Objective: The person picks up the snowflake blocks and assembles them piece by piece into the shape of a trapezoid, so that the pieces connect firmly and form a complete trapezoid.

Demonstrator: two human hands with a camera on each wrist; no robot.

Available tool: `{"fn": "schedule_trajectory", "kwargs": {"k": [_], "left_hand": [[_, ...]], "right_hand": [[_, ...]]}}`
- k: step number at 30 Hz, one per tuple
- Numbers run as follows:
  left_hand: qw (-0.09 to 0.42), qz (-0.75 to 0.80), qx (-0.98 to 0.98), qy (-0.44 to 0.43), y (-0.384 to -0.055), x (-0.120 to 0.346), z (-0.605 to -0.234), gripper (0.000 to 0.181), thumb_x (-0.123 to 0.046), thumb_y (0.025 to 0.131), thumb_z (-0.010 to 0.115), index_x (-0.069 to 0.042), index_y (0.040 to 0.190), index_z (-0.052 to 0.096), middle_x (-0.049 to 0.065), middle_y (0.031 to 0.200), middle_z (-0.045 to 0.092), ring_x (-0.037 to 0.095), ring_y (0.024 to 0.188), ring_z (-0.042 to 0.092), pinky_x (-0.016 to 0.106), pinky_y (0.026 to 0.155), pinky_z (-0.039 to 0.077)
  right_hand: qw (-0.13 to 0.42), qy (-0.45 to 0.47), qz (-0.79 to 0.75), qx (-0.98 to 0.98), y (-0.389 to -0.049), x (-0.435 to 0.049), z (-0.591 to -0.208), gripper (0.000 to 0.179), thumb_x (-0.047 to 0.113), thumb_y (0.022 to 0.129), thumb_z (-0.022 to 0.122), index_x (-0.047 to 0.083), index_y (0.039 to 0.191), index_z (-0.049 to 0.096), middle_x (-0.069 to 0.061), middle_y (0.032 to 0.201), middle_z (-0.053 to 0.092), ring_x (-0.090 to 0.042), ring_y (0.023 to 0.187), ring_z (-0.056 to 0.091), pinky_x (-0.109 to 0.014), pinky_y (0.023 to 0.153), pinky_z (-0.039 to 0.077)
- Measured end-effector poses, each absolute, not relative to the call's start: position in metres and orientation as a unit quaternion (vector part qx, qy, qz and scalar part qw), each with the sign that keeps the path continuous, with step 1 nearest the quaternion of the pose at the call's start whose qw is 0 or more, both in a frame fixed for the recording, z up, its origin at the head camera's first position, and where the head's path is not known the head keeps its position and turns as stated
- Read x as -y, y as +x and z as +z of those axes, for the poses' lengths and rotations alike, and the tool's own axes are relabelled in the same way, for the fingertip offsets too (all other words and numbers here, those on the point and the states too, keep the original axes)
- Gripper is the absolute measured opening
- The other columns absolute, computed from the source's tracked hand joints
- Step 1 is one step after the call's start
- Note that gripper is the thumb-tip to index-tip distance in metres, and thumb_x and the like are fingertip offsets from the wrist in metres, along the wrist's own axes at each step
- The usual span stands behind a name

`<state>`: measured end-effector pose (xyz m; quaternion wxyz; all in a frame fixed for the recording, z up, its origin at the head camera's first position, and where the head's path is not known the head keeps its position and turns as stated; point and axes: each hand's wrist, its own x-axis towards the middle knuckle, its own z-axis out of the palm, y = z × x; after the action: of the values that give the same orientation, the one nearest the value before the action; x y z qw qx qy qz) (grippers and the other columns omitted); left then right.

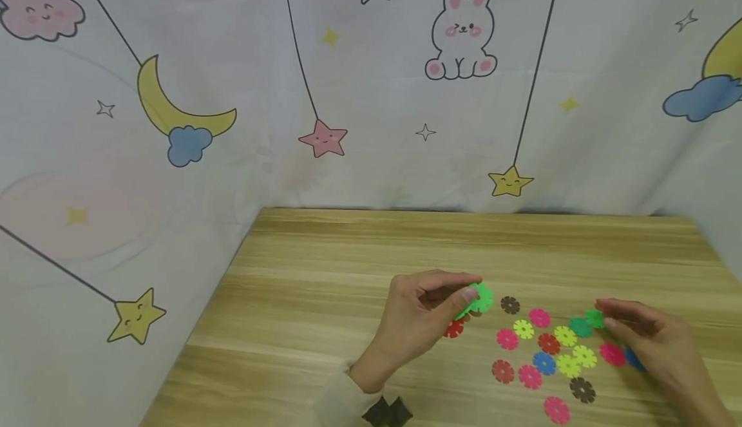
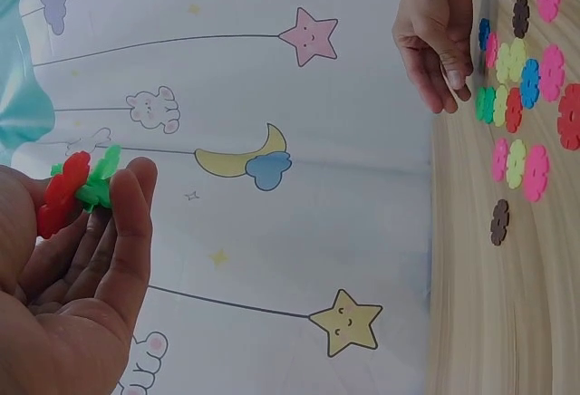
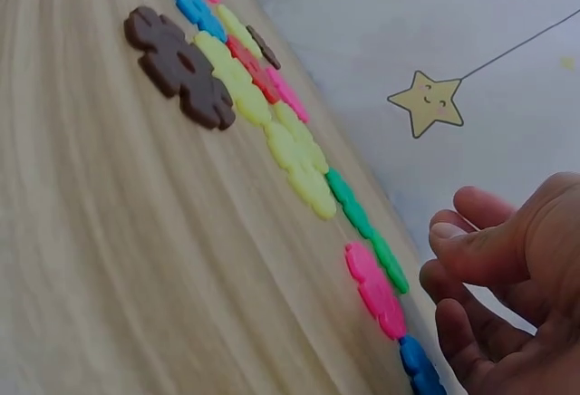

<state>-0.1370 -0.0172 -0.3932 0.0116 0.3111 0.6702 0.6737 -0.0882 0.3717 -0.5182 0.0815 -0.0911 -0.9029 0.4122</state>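
Note:
My left hand [image 1: 414, 314] pinches a small cluster of notched plastic snowflake discs between thumb and fingers. A bright green disc [image 1: 482, 298] faces up in it, and a red disc [image 2: 63, 194] is joined to the green pieces [image 2: 98, 188]. Part of the cluster is hidden behind the thumb. Over the right side of the scattered discs hovers my right hand [image 1: 661, 337], its fingers loosely bent with nothing between them. Nearest its fingertips are a green disc [image 1: 594, 318] and a darker green disc [image 1: 580, 327]. A pink disc [image 3: 375, 291] and a blue disc [image 3: 420, 366] lie below it.
Several loose discs lie flat on the wooden table [image 1: 301, 337], among them a yellow disc [image 1: 523, 329], a blue disc [image 1: 544, 363] and a brown disc [image 1: 582, 389]. A printed white curtain [image 1: 371, 176] hangs along the table's back and left edges.

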Motion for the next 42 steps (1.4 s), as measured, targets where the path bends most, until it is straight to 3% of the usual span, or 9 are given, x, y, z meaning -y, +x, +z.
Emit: {"fn": "schedule_trajectory", "kwargs": {"k": [5, 10, 19, 26, 32, 39, 42], "left_hand": [[0.013, 0.672, -0.673, 0.309, -0.1378, 0.0170, -0.3934, 0.022, -0.011, 0.103, 0.073, 0.001, 0.119, 0.079, 0.023, 0.109, 0.081, -0.001, 0.089, 0.078, 0.034, 0.080, 0.069], [0.003, 0.671, -0.670, 0.318, -0.1397, 0.0177, -0.3955, 0.022, -0.011, 0.104, 0.072, 0.003, 0.119, 0.079, 0.023, 0.107, 0.082, 0.006, 0.086, 0.080, 0.036, 0.076, 0.069], [0.003, 0.673, -0.664, 0.326, -0.1408, 0.0187, -0.3980, 0.023, -0.013, 0.105, 0.071, 0.003, 0.120, 0.079, 0.023, 0.106, 0.082, 0.009, 0.085, 0.081, 0.037, 0.073, 0.069], [-0.002, 0.673, -0.665, 0.325, -0.1413, 0.0196, -0.3984, 0.023, -0.012, 0.104, 0.072, 0.004, 0.119, 0.078, 0.023, 0.107, 0.082, 0.009, 0.085, 0.081, 0.037, 0.074, 0.069], [-0.002, 0.675, -0.662, 0.324, -0.1422, 0.0198, -0.3979, 0.024, -0.012, 0.104, 0.072, 0.005, 0.118, 0.078, 0.023, 0.107, 0.082, 0.008, 0.085, 0.081, 0.038, 0.074, 0.069], [-0.004, 0.671, -0.666, 0.325, -0.1427, 0.0197, -0.3977, 0.023, -0.012, 0.104, 0.072, 0.006, 0.118, 0.078, 0.024, 0.105, 0.082, 0.007, 0.083, 0.080, 0.037, 0.072, 0.069], [-0.002, 0.673, -0.664, 0.325, -0.1429, 0.0197, -0.3979, 0.023, -0.012, 0.104, 0.072, 0.005, 0.118, 0.078, 0.024, 0.104, 0.082, 0.007, 0.082, 0.081, 0.037, 0.071, 0.069]], "right_hand": [[0.114, -0.057, 0.398, 0.908, -0.0914, -0.3734, -0.5232, 0.031, 0.011, 0.100, 0.077, -0.001, 0.127, 0.073, 0.049, 0.106, 0.059, 0.029, 0.093, 0.055, 0.003, 0.077, 0.046], [0.134, -0.037, 0.378, 0.915, -0.0941, -0.3748, -0.5260, 0.029, 0.004, 0.094, 0.081, 0.000, 0.122, 0.076, 0.046, 0.099, 0.061, 0.019, 0.083, 0.058, -0.005, 0.068, 0.050], [0.123, -0.044, 0.352, 0.927, -0.0953, -0.3697, -0.5248, 0.028, 0.011, 0.092, 0.085, 0.006, 0.120, 0.079, 0.027, 0.084, 0.069, 0.002, 0.068, 0.057, -0.018, 0.057, 0.048], [0.125, -0.043, 0.360, 0.924, -0.0948, -0.3670, -0.5244, 0.028, 0.013, 0.093, 0.086, 0.006, 0.119, 0.079, 0.034, 0.090, 0.066, -0.001, 0.065, 0.054, -0.020, 0.056, 0.046], [0.126, -0.046, 0.354, 0.926, -0.0942, -0.3681, -0.5257, 0.030, 0.014, 0.093, 0.085, 0.005, 0.120, 0.078, 0.023, 0.081, 0.066, -0.001, 0.064, 0.051, -0.020, 0.054, 0.044], [0.123, -0.032, 0.364, 0.923, -0.0951, -0.3693, -0.5267, 0.033, 0.014, 0.092, 0.087, 0.006, 0.123, 0.077, 0.054, 0.108, 0.050, 0.019, 0.081, 0.058, -0.010, 0.064, 0.051], [0.129, -0.017, 0.377, 0.917, -0.0960, -0.3704, -0.5267, 0.036, 0.009, 0.091, 0.087, 0.003, 0.124, 0.076, 0.054, 0.111, 0.052, 0.024, 0.088, 0.059, -0.007, 0.067, 0.052]]}}
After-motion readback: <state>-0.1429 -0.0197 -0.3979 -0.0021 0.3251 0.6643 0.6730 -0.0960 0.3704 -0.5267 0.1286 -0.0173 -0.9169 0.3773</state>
